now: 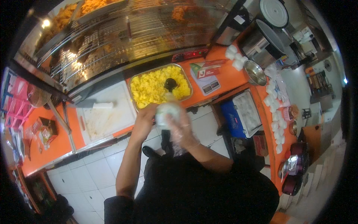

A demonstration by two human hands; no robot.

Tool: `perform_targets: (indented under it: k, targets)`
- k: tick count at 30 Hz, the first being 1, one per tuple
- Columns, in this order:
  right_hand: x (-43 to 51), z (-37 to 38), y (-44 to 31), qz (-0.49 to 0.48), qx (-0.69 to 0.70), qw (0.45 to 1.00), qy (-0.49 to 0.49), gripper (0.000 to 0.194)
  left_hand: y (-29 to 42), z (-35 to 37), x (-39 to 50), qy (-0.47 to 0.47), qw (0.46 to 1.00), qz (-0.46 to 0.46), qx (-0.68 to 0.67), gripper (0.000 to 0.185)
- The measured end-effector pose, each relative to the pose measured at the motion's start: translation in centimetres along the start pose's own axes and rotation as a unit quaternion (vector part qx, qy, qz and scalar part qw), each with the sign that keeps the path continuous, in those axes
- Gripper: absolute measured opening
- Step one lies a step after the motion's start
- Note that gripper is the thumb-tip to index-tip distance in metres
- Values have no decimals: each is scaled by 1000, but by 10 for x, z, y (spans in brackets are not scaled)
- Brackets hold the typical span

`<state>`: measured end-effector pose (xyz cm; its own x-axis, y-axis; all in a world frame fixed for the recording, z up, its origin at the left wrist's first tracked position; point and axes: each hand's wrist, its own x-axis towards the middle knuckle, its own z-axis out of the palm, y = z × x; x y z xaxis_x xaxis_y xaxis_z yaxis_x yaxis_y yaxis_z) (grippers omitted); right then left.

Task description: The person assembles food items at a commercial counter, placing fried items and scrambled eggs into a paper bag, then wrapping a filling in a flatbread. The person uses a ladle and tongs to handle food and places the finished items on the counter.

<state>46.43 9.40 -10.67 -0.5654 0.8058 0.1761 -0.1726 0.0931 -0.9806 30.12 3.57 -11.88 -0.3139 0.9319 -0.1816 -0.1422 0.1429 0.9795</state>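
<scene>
My left hand point(146, 119), bare, grips the left side of a round white bundle point(167, 113) that looks wrapped. A clear plastic glove covers my right hand point(181, 130), whose fingers press on the bundle's right side. Motion blurs the bundle and the right hand. Just beyond them lies a metal tray point(192, 89) heaped with yellow rice point(152, 84). A round black object point(170, 84), perhaps a utensil's end, stands in the rice. To its right is a digital kitchen scale point(206, 84), with a red and green printed packet point(205, 71) on or behind it.
A white cutting board point(112, 123) bears a knife with a white handle point(103, 105). Behind rises a glass food warmer point(134, 36) holding fried food. Several white bundles point(275, 120) line the right counter, near a steel bowl point(254, 72) and tall pot point(260, 42). An open blue cooler point(233, 114) sits below.
</scene>
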Motion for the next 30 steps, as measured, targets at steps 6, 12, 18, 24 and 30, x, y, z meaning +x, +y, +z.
perform_targets:
  k: [6, 12, 18, 24, 30]
  targets:
    - [41, -145, 13, 86, 132, 970, 187, 45, 9, 105, 137, 35, 957, 114, 264, 41]
    - [121, -285, 42, 196, 212, 950, 115, 40, -39, 194, 289, 143, 894, 23, 423, 87]
    - [187, -315, 41, 340, 159, 927, -7, 36, -66, 190, 340, 26, 846, -128, 516, 94]
    - [236, -309, 86, 297, 24, 955, -2, 36, -63, 202, 320, 40, 802, -143, 579, 74]
    - [257, -297, 136, 258, -258, 931, 30, 43, -60, 206, 303, 100, 822, -119, 547, 50]
